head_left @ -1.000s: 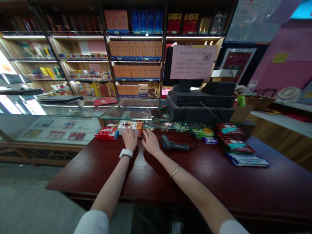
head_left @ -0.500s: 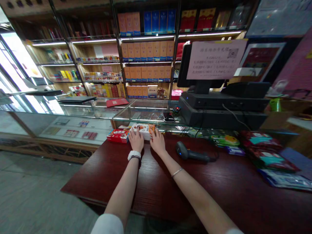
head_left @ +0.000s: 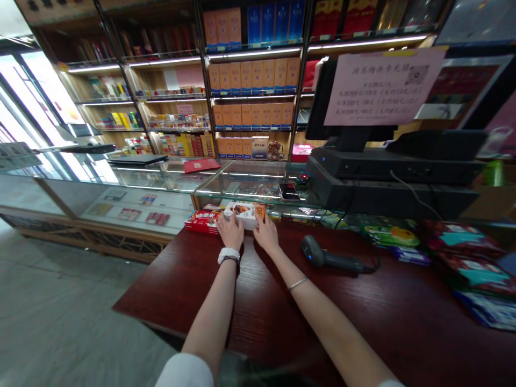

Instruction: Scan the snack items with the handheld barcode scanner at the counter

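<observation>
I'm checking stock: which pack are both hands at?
The white-orange box, with left hand and right hand at it. The red packs lie left of it; the green pack, well right.

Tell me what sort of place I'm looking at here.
A shop checkout, most likely: a scanner lies on the desk, a glass case stands nearby, and boxes line the shelves behind.

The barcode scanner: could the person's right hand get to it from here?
Probably yes: the scanner lies on the desk to the right of the right hand, with nothing between them. That hand touches the white box, so it would likely leave that first.
</observation>
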### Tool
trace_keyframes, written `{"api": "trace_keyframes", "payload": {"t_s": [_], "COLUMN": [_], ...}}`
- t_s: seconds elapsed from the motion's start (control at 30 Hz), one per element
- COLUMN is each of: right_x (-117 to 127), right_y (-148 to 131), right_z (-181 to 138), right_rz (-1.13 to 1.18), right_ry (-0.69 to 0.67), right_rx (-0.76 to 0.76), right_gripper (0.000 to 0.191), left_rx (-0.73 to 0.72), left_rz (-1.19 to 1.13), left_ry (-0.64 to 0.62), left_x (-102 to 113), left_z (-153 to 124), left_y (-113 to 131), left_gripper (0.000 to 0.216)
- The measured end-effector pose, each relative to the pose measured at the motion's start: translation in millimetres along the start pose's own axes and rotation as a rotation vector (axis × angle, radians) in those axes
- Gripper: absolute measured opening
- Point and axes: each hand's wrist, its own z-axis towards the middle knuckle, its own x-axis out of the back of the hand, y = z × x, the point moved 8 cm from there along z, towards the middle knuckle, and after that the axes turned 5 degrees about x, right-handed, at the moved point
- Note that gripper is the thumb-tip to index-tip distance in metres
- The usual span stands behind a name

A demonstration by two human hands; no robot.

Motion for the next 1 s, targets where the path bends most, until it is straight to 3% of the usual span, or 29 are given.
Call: {"api": "trace_keyframes", "payload": {"t_s": [0.17, 0.4, 0.63, 1.0], "right_x": [-1, -3, -1, 57], "right_y": [4, 11, 14, 9], "right_z": [-1, 2, -5, -27], "right_rz": [0.023, 0.077, 0.148, 0.046], "right_ry": [0.048, 0.098, 0.162, 0.220], "right_rx": [0.002, -0.014, -0.025, 0.114], "right_gripper": [0.054, 0.040, 0.036, 0.037], "left_rx": [0.000, -0.017, -0.002, -0.026], "left_rz": [-0.006, 0.003, -0.027, -0.159], "left_ry": [0.043, 0.007, 0.013, 0.049], "left_x": [8, 10, 24, 54], "left_z": [-1, 0, -6, -21], "left_y": [1, -4, -6, 11], "left_gripper": [0.040, 0.040, 0.037, 0.036]}}
